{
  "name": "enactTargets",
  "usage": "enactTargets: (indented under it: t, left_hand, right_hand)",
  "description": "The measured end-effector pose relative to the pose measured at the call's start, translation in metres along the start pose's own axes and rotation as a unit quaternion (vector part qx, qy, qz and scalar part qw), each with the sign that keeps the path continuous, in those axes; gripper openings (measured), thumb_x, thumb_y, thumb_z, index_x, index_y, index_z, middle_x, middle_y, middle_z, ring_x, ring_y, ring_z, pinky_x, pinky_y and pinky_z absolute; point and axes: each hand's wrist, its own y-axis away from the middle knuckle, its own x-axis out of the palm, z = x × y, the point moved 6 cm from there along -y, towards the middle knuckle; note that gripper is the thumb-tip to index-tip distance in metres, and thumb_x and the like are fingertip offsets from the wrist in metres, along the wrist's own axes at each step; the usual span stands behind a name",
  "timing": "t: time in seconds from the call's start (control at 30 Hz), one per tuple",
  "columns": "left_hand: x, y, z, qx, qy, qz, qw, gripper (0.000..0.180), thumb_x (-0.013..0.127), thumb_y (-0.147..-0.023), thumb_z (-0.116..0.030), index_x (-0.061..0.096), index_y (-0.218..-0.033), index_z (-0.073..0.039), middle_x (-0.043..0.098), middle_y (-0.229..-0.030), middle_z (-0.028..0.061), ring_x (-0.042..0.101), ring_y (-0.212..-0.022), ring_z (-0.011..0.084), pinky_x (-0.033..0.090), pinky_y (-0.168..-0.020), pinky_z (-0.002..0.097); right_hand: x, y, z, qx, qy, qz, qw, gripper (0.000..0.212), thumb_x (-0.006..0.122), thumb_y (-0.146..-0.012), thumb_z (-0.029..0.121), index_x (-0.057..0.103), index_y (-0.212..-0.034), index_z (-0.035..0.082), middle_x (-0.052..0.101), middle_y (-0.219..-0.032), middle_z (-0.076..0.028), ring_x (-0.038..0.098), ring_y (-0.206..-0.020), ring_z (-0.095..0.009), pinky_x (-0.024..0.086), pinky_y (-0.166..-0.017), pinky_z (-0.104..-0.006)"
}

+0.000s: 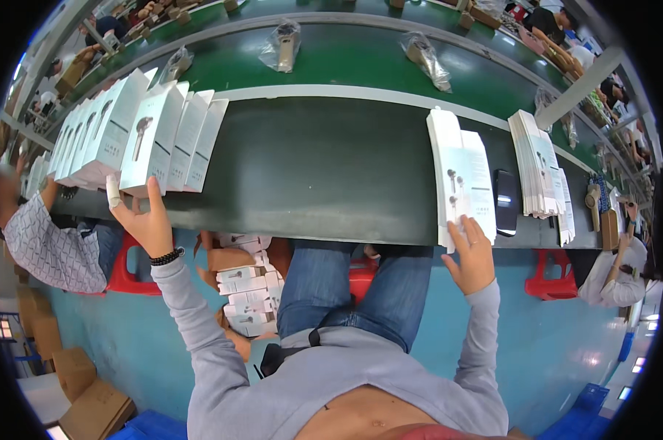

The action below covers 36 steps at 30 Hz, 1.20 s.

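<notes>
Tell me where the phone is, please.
Head view, right side: the phone lies on the dark table, just right of the carton stack by the right hand.

On the dark table (331, 169), toward the right, one black phone (505, 204), lying flat. Beyond, on the green conveyor belt (346, 62), several items in clear plastic bags (284, 48), spaced apart. At far left, a co-worker in patterned shirt (53, 249), close to a red stool (126, 284). Lower, brown cardboard boxes (93, 403) on the blue-green floor (544, 352).
</notes>
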Motion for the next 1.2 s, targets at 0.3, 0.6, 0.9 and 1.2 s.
enactTargets:
  t: [0.3,0.6,0.9,1.2]
  left_hand:
    - [0.038,0.055,-0.094,0.263,-0.122,0.055,0.955,0.081,0.078,-0.064,-0.025,0.035,-0.130,-0.007,0.020,-0.135,0.0204,0.027,-0.123,0.0385,0.021,-0.100,0.0509]
    - [0.128,0.161,-0.189,0.361,0.003,0.613,0.703,0.078,0.078,-0.048,-0.038,0.050,-0.120,-0.025,0.029,-0.135,0.0191,0.030,-0.124,0.0392,0.015,-0.094,0.0664]
    - [0.118,0.162,-0.177,0.161,0.124,0.652,0.731,0.061,0.075,-0.065,-0.020,0.050,-0.118,-0.003,0.064,-0.090,0.0132,0.064,-0.076,0.0277,0.050,-0.066,0.0296]
    - [0.125,0.209,-0.147,-0.205,0.319,0.532,0.757,0.053,0.063,-0.079,-0.010,0.040,-0.125,0.004,0.065,-0.086,0.0173,0.065,-0.074,0.0214,0.048,-0.069,0.0266]
  right_hand:
    - [-0.089,0.006,0.018,-0.056,-0.108,-0.374,0.919,0.017,0.060,-0.076,0.003,0.064,-0.091,-0.004,0.063,-0.080,-0.017,0.063,-0.067,-0.026,0.048,-0.057,-0.0270]
    - [-0.046,-0.004,0.062,0.105,-0.622,-0.136,0.764,0.024,0.050,-0.089,0.014,0.062,-0.099,-0.005,0.065,-0.077,-0.009,0.059,-0.068,-0.011,0.047,-0.060,-0.0231]
    - [-0.013,-0.005,0.058,-0.043,-0.629,-0.099,0.770,0.061,0.059,-0.079,0.046,0.051,-0.117,-0.001,0.061,-0.101,-0.016,0.060,-0.094,-0.025,0.046,-0.080,-0.0341]
    - [0.015,0.017,0.079,0.136,-0.533,-0.286,0.784,0.032,0.061,-0.082,0.017,0.052,-0.103,-0.005,0.064,-0.090,-0.012,0.061,-0.079,-0.018,0.047,-0.069,-0.0261]
